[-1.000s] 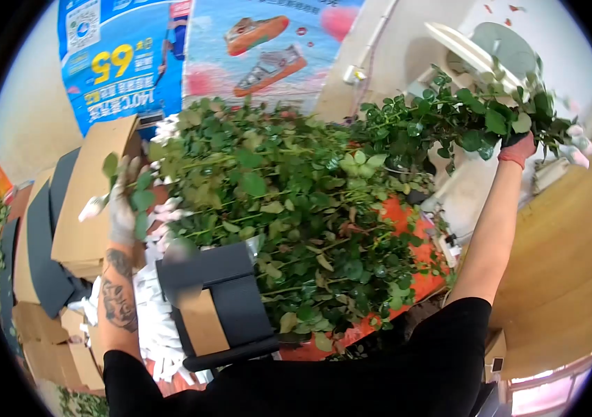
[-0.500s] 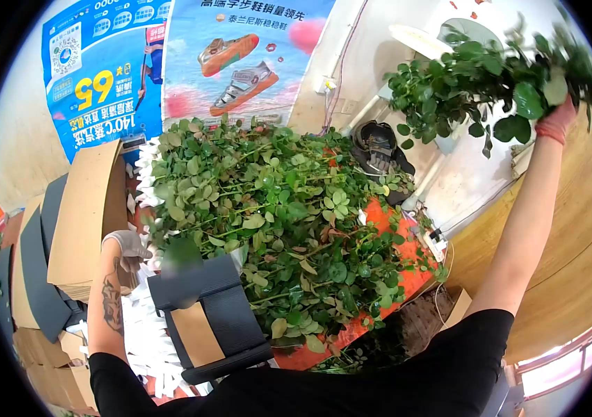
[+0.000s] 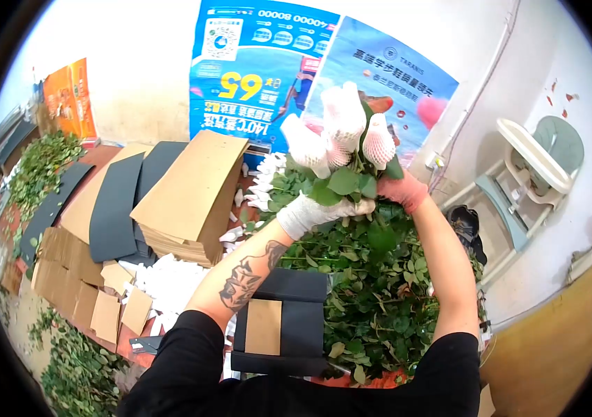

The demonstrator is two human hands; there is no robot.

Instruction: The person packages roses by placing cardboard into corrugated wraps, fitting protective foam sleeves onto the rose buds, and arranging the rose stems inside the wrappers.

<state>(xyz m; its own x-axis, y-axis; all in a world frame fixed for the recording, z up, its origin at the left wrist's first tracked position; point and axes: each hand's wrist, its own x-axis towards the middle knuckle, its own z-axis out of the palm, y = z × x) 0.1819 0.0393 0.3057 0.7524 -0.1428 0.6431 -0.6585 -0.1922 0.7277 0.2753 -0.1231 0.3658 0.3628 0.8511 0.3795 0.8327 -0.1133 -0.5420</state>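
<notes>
A small bunch of roses (image 3: 346,125), their heads sleeved in white foam nets, is held upright before me. My left hand (image 3: 320,212), in a whitish glove, closes around the stems from the left, just under the leaves. My right hand (image 3: 404,191), in a pink glove, grips the same bunch from the right. Below lies a thick pile of leafy rose stems (image 3: 379,299), with white-netted heads (image 3: 264,182) along its left edge. Nearest my body rests a black wrapper with a brown cardboard panel (image 3: 263,326).
Stacked brown cardboard sheets (image 3: 188,191) and black sheets (image 3: 116,208) stand to the left. White foam nets (image 3: 169,281) are heaped beside them, near a dark stapler-like tool (image 3: 145,345). A high chair (image 3: 529,174) stands by the right wall. Leaves (image 3: 80,368) cover the floor at lower left.
The leafy bunch in my right hand has come from the far upper right to the centre, netted heads up. My left hand has joined it. The view has turned left.
</notes>
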